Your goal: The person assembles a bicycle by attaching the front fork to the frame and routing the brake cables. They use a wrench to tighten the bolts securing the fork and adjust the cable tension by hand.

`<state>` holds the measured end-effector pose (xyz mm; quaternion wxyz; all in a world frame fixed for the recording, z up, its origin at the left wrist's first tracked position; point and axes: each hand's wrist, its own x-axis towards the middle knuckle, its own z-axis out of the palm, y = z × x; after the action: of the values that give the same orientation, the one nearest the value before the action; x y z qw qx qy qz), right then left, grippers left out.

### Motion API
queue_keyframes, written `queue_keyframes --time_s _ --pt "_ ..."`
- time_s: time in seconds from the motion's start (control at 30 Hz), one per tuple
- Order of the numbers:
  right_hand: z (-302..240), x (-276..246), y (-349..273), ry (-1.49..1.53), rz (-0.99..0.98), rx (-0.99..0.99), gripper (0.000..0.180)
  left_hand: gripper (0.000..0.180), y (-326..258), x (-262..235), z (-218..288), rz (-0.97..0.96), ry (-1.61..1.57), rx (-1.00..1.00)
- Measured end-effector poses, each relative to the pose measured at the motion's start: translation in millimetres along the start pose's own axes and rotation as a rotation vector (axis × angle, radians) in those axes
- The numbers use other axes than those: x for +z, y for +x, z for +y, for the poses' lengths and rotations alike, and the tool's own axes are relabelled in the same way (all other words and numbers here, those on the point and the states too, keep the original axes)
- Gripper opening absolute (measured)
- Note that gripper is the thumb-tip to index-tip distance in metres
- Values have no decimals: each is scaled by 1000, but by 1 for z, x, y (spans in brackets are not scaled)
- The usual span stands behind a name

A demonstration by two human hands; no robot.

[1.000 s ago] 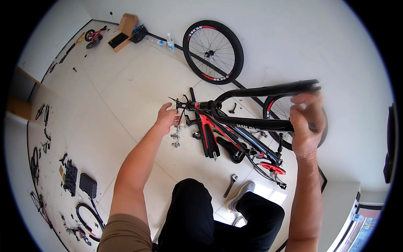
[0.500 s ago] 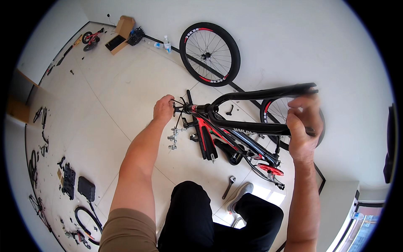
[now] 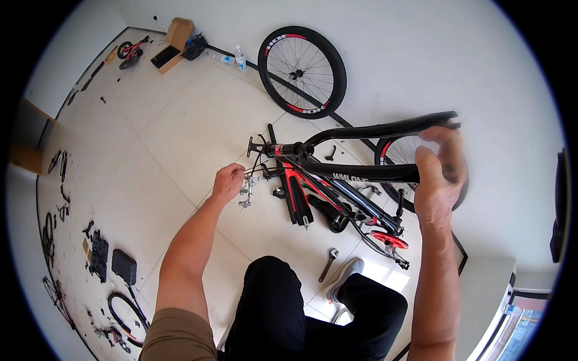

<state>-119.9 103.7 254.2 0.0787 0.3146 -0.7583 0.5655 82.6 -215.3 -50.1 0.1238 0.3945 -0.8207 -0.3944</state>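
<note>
My right hand (image 3: 441,174) is wrapped round the leg ends of a black bicycle fork (image 3: 361,171), whose two legs point right. The fork's crown end meets the head tube (image 3: 286,150) of the red and black bicycle frame (image 3: 355,201). A dark T-shaped piece (image 3: 251,147) sticks out at the left end of the head tube. My left hand (image 3: 229,182) is lower left of that piece, fingers curled together. It is beside silver metal parts (image 3: 245,192) and cables; what it holds, if anything, I cannot make out.
One wheel (image 3: 302,72) leans on the wall; another (image 3: 391,156) is partly behind the fork. A black saddle (image 3: 328,213) and an adjustable wrench (image 3: 329,265) lie nearby. A toolbox (image 3: 124,266), an open cardboard box (image 3: 170,51) and loose bike parts are at left.
My left hand has come away from the T-shaped piece and moved down and slightly left, toward the silver parts. My right hand stays on the fork, which has shifted slightly.
</note>
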Motion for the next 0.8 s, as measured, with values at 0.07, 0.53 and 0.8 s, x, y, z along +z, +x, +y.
queue_keyframes --time_s 0.07,0.53,0.8 --pt "2 -1 -1 -16 19 36 19 33 3 3 9 -63 -312 -184" --pt "-2 -5 0 -9 -24 9 16 27 38 30 69 113 -659 -366" --pt "-1 -11 1 10 -89 -36 19 27 49 32 68 129 -649 -354"
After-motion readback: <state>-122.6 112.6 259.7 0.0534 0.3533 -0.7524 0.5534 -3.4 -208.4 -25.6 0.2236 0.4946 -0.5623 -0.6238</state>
